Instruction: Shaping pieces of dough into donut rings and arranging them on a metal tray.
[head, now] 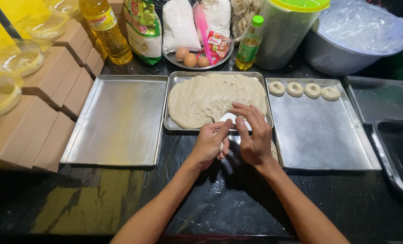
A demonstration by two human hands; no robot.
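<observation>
The left hand [209, 143] is curled nearly closed around a small pale lump of dough [221, 145], of which only a sliver shows between thumb and fingers. The right hand [254, 138] is half open, its thumb and forefinger pressed against the left hand's fingers and against that lump. Both hands hover just in front of the near rim of the middle rectangular metal tray [174, 81], over the black table [237, 203].

That tray holds a large flattened sheet of beige dough [210, 97], with a bite-shaped gap at its near edge beside the right fingers. Four pale dough rings [303, 89] lie in a row at the far end of the right-hand metal tray [319, 140]; the left-hand metal tray [115, 122] lies alongside.

Handling assessment: the lump appears soft, light and likely tacky (it would deform under firm pressure). Judged best gripped gently by the fingertips around its edge, not squeezed in the palm.
</observation>
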